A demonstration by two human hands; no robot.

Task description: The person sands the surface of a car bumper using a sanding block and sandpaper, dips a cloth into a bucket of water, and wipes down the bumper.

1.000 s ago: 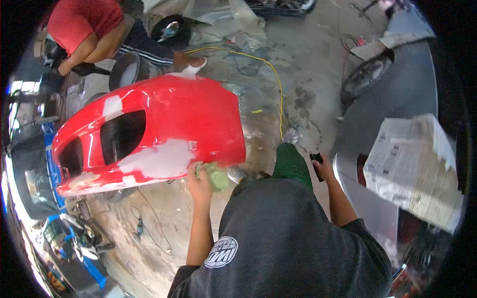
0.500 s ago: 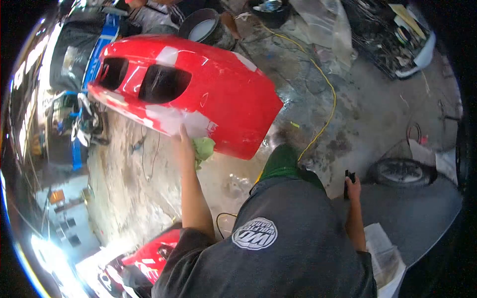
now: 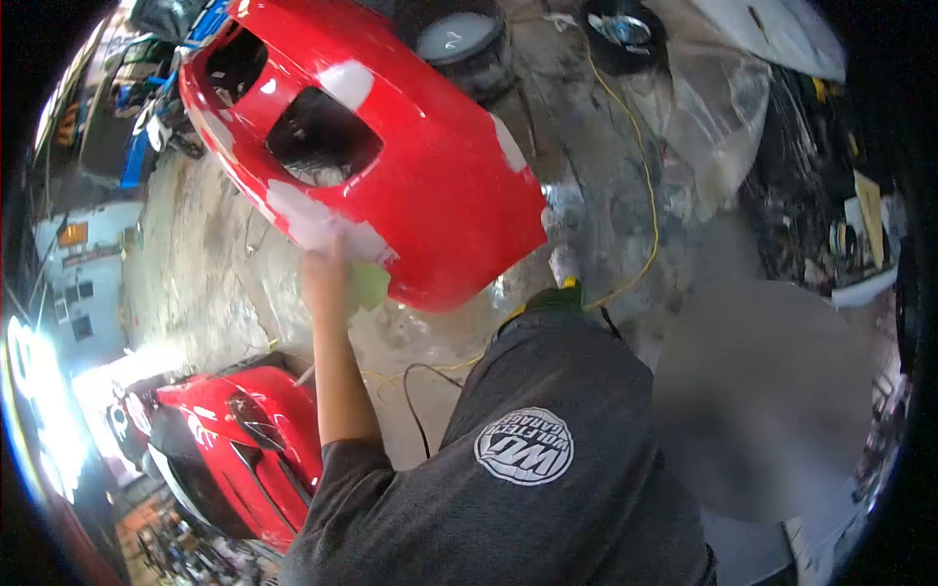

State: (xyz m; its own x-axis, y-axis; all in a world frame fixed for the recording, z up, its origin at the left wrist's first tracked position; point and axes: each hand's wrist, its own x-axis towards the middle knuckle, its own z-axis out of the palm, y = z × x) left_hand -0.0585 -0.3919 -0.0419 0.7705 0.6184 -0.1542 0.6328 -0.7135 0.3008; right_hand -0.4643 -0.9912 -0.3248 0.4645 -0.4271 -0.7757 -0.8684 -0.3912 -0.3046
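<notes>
A red car bumper [image 3: 454, 190] with several whitish patches and two dark openings fills the upper middle. My left hand [image 3: 323, 275] is at its lower edge, beside a whitish patch [image 3: 318, 217], its fingers partly blurred. From that hand hangs a pale green sheet [image 3: 368, 287]; whether it is cloth or paper I cannot tell. My right hand does not show; a grey blurred disc covers the area right of my shirt.
A second red car part [image 3: 259, 439] lies at lower left. A bucket of cloudy liquid [image 3: 457, 39] and a black tub [image 3: 625, 37] stand behind the bumper. A yellow cord [image 3: 650, 186] crosses the wet floor. Clear plastic sheeting [image 3: 718, 117] lies at upper right.
The view has turned, and more of the lower-left red part shows. My left hand stays by the whitish patch with the green sheet. My right hand, earlier holding a black object, is out of sight.
</notes>
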